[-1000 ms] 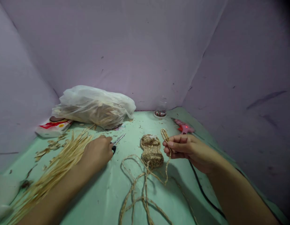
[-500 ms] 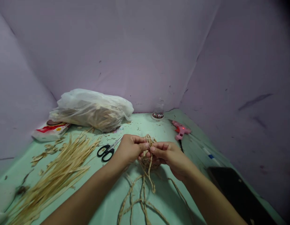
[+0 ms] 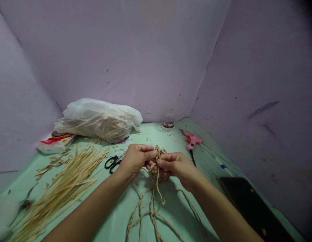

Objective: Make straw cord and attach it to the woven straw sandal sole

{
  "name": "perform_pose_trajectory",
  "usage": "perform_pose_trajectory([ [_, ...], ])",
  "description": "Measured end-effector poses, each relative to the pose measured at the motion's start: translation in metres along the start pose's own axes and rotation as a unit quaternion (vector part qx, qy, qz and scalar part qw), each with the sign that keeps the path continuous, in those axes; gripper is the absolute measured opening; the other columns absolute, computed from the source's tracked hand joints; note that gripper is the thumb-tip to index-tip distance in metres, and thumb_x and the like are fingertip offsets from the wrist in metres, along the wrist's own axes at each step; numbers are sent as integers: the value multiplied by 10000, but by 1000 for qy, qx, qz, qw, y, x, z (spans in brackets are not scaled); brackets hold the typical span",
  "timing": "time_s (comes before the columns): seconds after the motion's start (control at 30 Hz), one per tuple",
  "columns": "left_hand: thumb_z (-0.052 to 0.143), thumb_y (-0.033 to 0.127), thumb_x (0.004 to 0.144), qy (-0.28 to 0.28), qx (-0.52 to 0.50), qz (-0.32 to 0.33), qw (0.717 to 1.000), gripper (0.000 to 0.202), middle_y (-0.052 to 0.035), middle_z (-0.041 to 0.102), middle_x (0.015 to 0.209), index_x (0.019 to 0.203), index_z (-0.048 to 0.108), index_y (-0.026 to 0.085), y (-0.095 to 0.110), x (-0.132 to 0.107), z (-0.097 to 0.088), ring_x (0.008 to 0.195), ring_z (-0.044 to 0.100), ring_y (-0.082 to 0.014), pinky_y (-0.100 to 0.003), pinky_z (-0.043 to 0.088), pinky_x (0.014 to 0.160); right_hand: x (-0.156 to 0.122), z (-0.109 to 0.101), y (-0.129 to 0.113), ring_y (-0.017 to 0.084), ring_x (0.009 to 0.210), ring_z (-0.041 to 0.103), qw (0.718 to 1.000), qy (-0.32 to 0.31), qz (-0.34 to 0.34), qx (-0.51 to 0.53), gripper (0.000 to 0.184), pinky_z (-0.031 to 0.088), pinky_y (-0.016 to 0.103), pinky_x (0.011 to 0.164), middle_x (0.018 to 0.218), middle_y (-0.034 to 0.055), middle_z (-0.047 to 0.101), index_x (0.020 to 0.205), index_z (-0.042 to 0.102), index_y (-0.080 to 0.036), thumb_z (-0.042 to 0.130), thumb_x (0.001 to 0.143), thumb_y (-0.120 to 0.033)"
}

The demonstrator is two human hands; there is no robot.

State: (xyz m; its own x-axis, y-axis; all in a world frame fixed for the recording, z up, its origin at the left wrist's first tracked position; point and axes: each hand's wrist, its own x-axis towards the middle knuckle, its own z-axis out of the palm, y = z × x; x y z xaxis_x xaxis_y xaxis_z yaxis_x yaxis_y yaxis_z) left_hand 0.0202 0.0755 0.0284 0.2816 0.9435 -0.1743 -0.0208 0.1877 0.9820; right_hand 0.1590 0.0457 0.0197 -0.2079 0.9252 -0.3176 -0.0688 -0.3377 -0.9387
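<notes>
Both hands meet over a small bundle of twisted natural-fibre cord [image 3: 154,174], partly hidden by the fingers. My left hand [image 3: 138,160] pinches the cord near its top between thumb and fingers. Close beside it, my right hand [image 3: 174,166] is closed on a strand of the same cord, thumb against forefinger. A short end hangs below the fingertips, and several long loose strands trail over the table toward me. Black-handled scissors [image 3: 111,163] lie just left of my left hand, their blades mostly hidden behind it.
Pale dry fibre strips [image 3: 67,188] spread across the left of the green table [image 3: 113,215]. Behind them lie a plastic bag [image 3: 103,117] and a red-and-white box [image 3: 55,144]. Toward the right are a clear container of beads [image 3: 168,124], a pink glue gun [image 3: 193,139], and a dark flat object [image 3: 246,201].
Both hands have shifted slightly left with the cord still held, and the left hand now covers more of the scissors. The camera view has turned a little.
</notes>
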Motion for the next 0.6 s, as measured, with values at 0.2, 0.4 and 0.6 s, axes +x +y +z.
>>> perform_pose_trajectory([
  [0.2, 698, 192, 573, 34, -36, -7, 999, 145, 28, 510, 401, 532, 589, 107, 1, 1, -1, 331, 405, -46, -173, 313, 350, 1, 2, 3, 74, 463, 438, 1000, 7, -18, 1, 321, 323, 228, 468, 533, 14, 581, 601, 674, -124, 763, 534, -425],
  [0.4, 673, 166, 576, 47, -22, 6, 999, 115, 25, 518, 417, 542, 584, 103, 7, -1, -2, 349, 416, -47, -171, 311, 357, 1, 5, 2, 81, 451, 432, 999, 30, -16, -34, 297, 308, 235, 471, 483, 0, 534, 515, 584, -142, 736, 548, -395],
  [0.6, 668, 185, 590, 54, -36, 24, 998, 123, 33, 505, 399, 557, 580, 105, 4, 1, -2, 344, 416, -50, -174, 322, 363, 3, 3, 7, 81, 452, 378, 992, -8, -56, -115, 255, 283, 239, 471, 478, -11, 494, 519, 570, -150, 611, 649, -365],
])
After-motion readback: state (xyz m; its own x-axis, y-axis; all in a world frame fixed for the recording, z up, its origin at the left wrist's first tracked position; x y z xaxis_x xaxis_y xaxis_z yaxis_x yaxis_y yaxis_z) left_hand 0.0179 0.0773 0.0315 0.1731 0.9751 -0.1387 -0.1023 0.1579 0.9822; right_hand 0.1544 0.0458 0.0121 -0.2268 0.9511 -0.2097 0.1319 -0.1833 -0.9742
